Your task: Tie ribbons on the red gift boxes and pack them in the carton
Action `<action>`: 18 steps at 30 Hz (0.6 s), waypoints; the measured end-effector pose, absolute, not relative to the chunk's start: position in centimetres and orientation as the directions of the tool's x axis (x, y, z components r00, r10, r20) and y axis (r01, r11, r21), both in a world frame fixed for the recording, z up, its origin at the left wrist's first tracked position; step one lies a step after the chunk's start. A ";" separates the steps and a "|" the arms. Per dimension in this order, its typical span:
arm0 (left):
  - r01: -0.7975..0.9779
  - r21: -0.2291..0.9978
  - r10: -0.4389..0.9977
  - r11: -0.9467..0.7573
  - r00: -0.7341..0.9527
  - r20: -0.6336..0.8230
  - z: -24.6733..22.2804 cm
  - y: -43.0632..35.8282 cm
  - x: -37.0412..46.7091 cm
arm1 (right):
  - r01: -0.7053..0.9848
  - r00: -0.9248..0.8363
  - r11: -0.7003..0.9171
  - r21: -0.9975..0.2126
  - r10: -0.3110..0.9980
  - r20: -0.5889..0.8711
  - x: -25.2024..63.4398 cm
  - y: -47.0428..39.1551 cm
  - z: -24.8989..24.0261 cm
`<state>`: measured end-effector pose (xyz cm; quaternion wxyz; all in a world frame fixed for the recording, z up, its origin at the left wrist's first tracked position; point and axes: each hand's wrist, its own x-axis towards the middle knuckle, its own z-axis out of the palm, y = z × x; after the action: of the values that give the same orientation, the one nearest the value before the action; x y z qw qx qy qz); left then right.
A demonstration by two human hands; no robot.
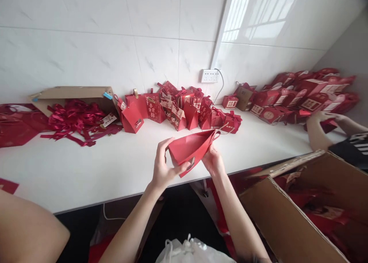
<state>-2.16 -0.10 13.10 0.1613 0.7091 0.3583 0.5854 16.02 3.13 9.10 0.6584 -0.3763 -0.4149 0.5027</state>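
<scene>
Place: home-style packing spot, gift-box assembly by hand
Walls: glossy white tiled wall (86,44), white wall socket (209,76) with cable plugged in
Surface: long white table (86,167) along the wall
Stock: many small red paper gift boxes (178,109) in heaps, more at far right (301,94)
Supplies: pile of red satin ribbons (71,119) spilling from tipped brown cardboard box (74,94); open brown cardboard carton (287,224) at right
People: second person's arm (316,134) working alongside
</scene>
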 end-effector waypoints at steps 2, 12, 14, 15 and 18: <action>0.333 0.505 0.559 -0.796 0.086 0.825 15.3 -0.8 -0.5 | -0.394 0.162 0.136 -0.909 0.984 0.077 16.4 1.3 9.1; -0.027 0.913 0.871 -0.407 0.287 0.398 18.2 -1.1 5.8 | -0.789 0.077 -0.201 -0.581 0.905 -0.418 24.7 -9.4 10.8; -0.141 0.957 0.882 -0.252 0.374 0.287 17.9 -0.7 8.1 | -0.852 0.051 -0.180 -0.491 0.906 -0.420 26.6 -11.2 11.4; -0.184 0.971 0.879 -0.153 0.423 0.219 17.9 -0.5 9.4 | -0.872 0.042 -0.161 -0.463 0.917 -0.398 27.4 -12.2 11.9; -0.227 0.967 0.834 0.120 0.551 0.026 17.6 0.0 13.6 | -0.881 0.112 -0.061 -0.470 0.937 -0.331 29.3 -15.5 14.0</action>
<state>13.62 0.00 17.57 0.6940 0.5421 0.2801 0.3822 29.25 -15.53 13.95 0.6835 -0.2976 -0.0473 0.6648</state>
